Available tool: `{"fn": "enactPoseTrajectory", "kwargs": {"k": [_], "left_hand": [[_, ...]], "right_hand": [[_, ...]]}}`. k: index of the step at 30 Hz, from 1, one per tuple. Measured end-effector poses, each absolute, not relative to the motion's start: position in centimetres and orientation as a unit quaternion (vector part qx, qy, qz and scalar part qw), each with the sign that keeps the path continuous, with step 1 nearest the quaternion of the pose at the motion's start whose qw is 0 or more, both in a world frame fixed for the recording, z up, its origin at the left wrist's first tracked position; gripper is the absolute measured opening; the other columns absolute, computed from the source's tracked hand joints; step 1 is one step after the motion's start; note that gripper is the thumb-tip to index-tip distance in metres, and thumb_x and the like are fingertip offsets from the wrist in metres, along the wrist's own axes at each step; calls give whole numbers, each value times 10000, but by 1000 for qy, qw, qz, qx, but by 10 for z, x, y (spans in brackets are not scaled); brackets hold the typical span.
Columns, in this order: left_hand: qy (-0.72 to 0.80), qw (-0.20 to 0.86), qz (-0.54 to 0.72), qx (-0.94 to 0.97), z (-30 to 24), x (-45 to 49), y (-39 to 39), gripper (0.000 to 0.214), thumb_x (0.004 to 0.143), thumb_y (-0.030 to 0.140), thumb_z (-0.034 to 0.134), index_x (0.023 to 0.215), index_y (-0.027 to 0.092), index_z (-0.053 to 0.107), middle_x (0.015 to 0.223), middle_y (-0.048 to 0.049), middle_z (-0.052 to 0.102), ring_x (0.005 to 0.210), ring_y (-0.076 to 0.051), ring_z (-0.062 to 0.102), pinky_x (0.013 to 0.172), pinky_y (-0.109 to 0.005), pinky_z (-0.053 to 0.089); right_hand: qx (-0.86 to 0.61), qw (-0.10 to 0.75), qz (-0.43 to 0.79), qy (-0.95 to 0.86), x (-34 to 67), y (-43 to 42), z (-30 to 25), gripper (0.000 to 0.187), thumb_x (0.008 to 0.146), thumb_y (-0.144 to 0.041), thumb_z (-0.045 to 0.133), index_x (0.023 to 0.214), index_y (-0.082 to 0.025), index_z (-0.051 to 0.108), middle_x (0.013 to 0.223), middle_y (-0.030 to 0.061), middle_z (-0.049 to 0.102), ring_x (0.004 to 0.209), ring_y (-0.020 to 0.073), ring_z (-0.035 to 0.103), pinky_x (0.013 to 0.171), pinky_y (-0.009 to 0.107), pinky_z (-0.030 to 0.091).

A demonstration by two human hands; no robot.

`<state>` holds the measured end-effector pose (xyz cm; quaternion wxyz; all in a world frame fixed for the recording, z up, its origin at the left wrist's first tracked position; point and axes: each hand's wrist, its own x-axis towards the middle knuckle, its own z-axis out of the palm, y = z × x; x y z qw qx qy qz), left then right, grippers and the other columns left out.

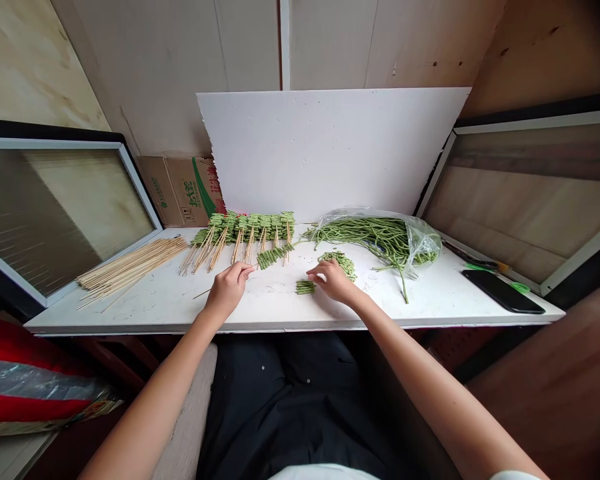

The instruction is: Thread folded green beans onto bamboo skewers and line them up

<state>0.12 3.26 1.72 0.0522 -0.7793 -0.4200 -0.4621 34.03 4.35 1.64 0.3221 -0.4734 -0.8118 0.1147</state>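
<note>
My left hand (pixel 229 287) is closed in a pinch on a thin bamboo skewer (pixel 203 293) that lies low over the white table (pixel 260 310). A skewer loaded with cut green bean pieces (pixel 274 255) lies just beyond its fingertips. My right hand (pixel 333 279) rests on the table with fingers curled beside a small bundle of cut bean pieces (pixel 305 287). Behind that hand sits a loose heap of cut bean pieces (pixel 341 261). A row of finished bean skewers (pixel 245 230) lies at the back.
A pile of bare bamboo skewers (pixel 130 267) lies at the left. An open plastic bag of long green beans (pixel 385 237) sits at the right back. A black phone (pixel 503 291) and green-handled scissors (pixel 485 267) lie at the far right. A white board (pixel 330 147) leans behind.
</note>
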Motion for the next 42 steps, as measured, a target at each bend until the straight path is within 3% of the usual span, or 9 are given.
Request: {"fn": "enactPoseTrajectory", "kwargs": {"k": [4, 7, 19, 24, 27, 30, 34, 37, 42], "left_hand": [[-428, 35, -456, -780, 16, 2, 34, 175, 1040, 264, 532, 979, 215, 689, 764, -21, 707, 708, -190, 684, 683, -275, 487], [-426, 32, -456, -780, 16, 3, 34, 177, 1042, 272, 534, 968, 215, 684, 747, -10, 689, 680, -173, 659, 672, -265, 473], [-415, 2, -451, -790, 12, 4, 35, 166, 1042, 256, 528, 972, 216, 673, 753, -7, 701, 674, -158, 658, 689, -264, 482], [-416, -10, -449, -791, 13, 5, 33, 177, 1045, 266, 524, 980, 221, 682, 750, -5, 696, 671, -160, 660, 687, -266, 484], [-416, -10, -453, -788, 13, 5, 33, 179, 1047, 284, 535, 986, 226, 693, 761, -9, 708, 676, -164, 666, 684, -268, 489], [-414, -4, -458, -787, 14, 5, 33, 177, 1053, 292, 541, 988, 225, 692, 771, -8, 715, 678, -160, 669, 684, -267, 490], [-399, -2, -470, -788, 18, 9, 29, 186, 1063, 296, 530, 993, 221, 685, 749, 1, 696, 669, -151, 665, 677, -255, 491], [-384, 0, -475, -792, 21, 15, 24, 202, 1073, 305, 519, 994, 220, 684, 744, 2, 688, 663, -146, 662, 675, -249, 493], [-372, -2, -473, -799, 23, 22, 18, 190, 1071, 324, 542, 1004, 220, 687, 730, 10, 675, 636, -135, 643, 670, -239, 501]], "right_hand": [[-445, 247, 91, -856, 341, 42, 15, 166, 948, -274, 756, 1077, -237, 854, 1048, 106, 802, 1026, 321, 636, 958, 438, 457], [-444, 225, 95, -862, 344, 40, 18, 216, 852, -200, 844, 1064, -242, 857, 1022, 89, 809, 1060, 334, 614, 899, 406, 479], [-469, 229, 75, -850, 338, 43, 12, 132, 818, -102, 819, 904, -201, 833, 932, 86, 804, 997, 317, 619, 854, 377, 485], [-501, 246, 81, -826, 339, 42, 12, 205, 815, -79, 798, 963, -217, 829, 890, 73, 803, 958, 305, 648, 771, 347, 479], [-496, 290, 98, -813, 345, 44, 17, 174, 842, -115, 770, 959, -222, 841, 904, 87, 801, 925, 297, 671, 777, 366, 496], [-492, 403, 162, -755, 351, 47, 25, 71, 880, -250, 775, 899, -216, 834, 949, 105, 799, 877, 274, 690, 785, 386, 523], [-440, 531, 386, -612, 349, 44, 37, 330, 791, -516, 875, 936, -228, 807, 1019, 103, 809, 953, 273, 727, 783, 373, 557], [-371, 561, 512, -535, 343, 36, 46, 434, 737, -569, 916, 985, -231, 807, 1083, 105, 806, 1054, 268, 732, 815, 348, 566], [-346, 580, 533, -509, 338, 27, 55, 448, 727, -580, 929, 982, -226, 826, 1071, 98, 802, 1028, 240, 734, 780, 305, 548]]}}
